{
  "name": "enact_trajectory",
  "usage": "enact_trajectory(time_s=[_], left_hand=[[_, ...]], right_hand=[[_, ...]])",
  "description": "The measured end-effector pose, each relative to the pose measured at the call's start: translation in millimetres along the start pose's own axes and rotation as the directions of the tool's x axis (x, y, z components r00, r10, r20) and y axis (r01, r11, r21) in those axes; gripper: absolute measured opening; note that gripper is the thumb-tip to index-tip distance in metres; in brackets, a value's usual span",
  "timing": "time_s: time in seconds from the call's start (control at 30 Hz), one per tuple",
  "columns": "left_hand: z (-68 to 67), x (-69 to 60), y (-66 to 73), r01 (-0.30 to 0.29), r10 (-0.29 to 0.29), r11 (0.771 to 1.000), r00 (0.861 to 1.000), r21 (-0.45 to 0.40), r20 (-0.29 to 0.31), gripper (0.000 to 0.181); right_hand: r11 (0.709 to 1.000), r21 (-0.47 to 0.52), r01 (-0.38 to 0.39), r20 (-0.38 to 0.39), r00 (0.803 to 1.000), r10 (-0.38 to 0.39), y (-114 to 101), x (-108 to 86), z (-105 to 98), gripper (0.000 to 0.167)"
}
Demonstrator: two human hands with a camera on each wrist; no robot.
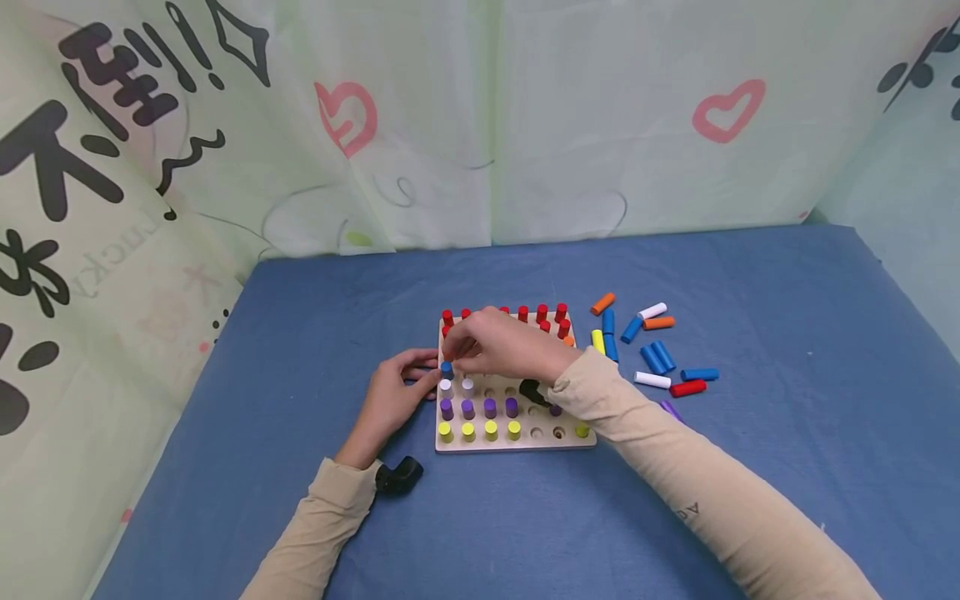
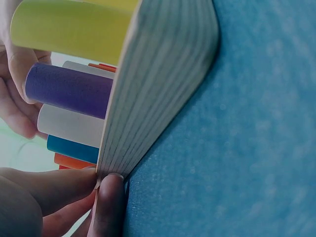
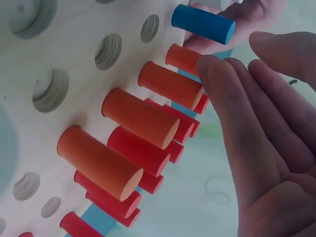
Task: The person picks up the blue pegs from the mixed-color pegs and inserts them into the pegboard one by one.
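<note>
A wooden pegboard (image 1: 480,447) with rows of coloured pegs lies in the middle. At its left edge, my left hand (image 1: 390,400) holds the board; in the left wrist view, thumb and finger grip the board's layered side (image 2: 158,64). My right hand (image 1: 504,343) hovers over the upper left rows. Beside it a blue peg (image 3: 202,23) stands upright in a hole. Thumb and fingertips are apart with nothing between them, close to the blue peg and the orange pegs (image 3: 98,163). In the head view, the right hand hides most of the orange row.
Loose pegs lie right of the board: several blue pegs (image 1: 657,357), white pegs (image 1: 652,380), orange pegs (image 1: 603,303), a red peg (image 1: 688,388) and a yellow peg (image 1: 597,342). Yellow pegs (image 1: 468,432) fill part of the near row. A blue cloth (image 1: 480,533) covers the table.
</note>
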State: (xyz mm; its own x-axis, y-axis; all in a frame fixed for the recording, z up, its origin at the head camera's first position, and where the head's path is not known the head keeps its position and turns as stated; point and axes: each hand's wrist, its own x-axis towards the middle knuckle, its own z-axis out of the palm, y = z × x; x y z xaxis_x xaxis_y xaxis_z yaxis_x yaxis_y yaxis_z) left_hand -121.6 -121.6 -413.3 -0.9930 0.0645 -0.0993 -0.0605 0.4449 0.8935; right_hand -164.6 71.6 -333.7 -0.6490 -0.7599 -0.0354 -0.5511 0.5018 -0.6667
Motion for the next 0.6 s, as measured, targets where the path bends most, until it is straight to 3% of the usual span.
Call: enact_trajectory(time_s=[0.6], left_hand=[[-0.1, 0.4, 1.3, 0.025, -0.025, 1.0, 1.0, 0.008, 0.005, 0.035]], right_hand=[[0.996, -0.022, -0.089, -0.089, 0.992, 0.087, 2, -18.6, -9, 0.019]])
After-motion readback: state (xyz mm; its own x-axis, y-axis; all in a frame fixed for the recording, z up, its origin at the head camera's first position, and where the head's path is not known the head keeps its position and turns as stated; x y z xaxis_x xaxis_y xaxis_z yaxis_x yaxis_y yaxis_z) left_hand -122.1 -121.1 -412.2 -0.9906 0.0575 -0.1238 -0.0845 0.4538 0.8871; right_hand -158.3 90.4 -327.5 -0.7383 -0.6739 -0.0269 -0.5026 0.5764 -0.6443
